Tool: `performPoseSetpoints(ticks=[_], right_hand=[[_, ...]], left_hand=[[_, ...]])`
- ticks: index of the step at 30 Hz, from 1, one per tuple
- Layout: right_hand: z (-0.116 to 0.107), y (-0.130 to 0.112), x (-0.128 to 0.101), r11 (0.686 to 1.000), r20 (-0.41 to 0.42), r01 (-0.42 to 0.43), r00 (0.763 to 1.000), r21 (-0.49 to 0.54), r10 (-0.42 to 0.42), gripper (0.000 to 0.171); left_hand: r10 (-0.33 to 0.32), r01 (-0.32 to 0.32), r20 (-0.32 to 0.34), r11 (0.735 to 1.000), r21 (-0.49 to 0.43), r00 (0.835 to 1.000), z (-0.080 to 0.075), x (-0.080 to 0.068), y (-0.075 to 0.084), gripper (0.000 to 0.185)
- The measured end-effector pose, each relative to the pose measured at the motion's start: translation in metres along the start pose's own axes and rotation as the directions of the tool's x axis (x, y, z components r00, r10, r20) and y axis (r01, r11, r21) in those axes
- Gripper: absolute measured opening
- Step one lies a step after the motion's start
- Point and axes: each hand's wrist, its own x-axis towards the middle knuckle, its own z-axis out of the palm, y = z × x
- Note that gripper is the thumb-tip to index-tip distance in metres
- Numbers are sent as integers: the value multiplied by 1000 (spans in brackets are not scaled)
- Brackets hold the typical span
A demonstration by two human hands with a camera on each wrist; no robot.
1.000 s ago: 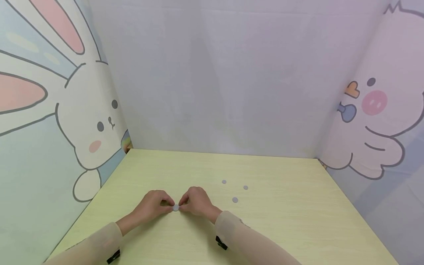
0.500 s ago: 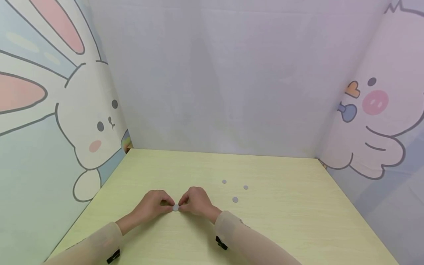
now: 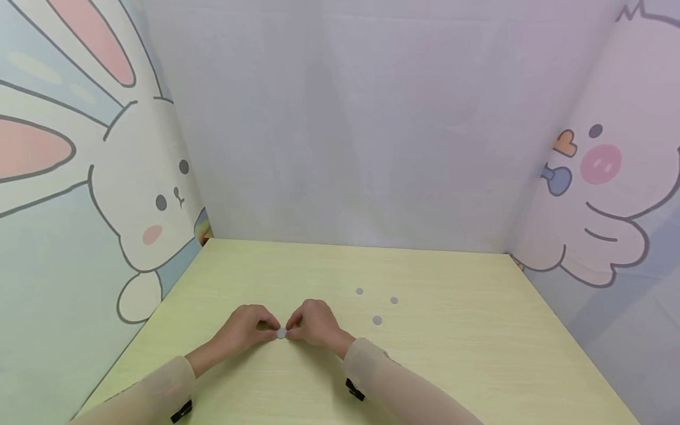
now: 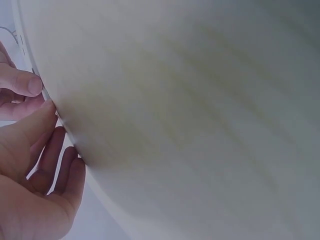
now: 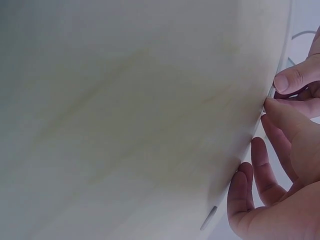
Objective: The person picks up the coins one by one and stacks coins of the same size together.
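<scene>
A small silver coin (image 3: 281,333) lies flat on the pale wood-grain table in the head view, left of centre. My left hand (image 3: 243,332) holds its left edge between thumb and forefinger. From the other side my right hand (image 3: 317,324) does the same at its right edge, so the two sets of fingertips almost meet over it. Seen in the right wrist view, a thin sliver of the coin (image 5: 271,93) shows between the fingertips, low against the tabletop. The other fingers of both hands are bent and touch the table.
Three more coins lie apart beyond my right hand: a far one (image 3: 359,291), one to the right (image 3: 394,300) and a nearer one (image 3: 377,320). A plain pale cloth (image 3: 340,147) hangs behind the table (image 3: 451,354), with cartoon-printed cloths at both sides.
</scene>
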Motion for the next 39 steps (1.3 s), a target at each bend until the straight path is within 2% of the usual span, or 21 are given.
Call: performPoseSetpoints(ticks=[39], right_hand=[[0, -1, 0, 1000, -13, 7, 1000, -20, -7, 9]], left_hand=[[16, -16, -10, 1000, 17, 1000, 1, 0, -1, 9]])
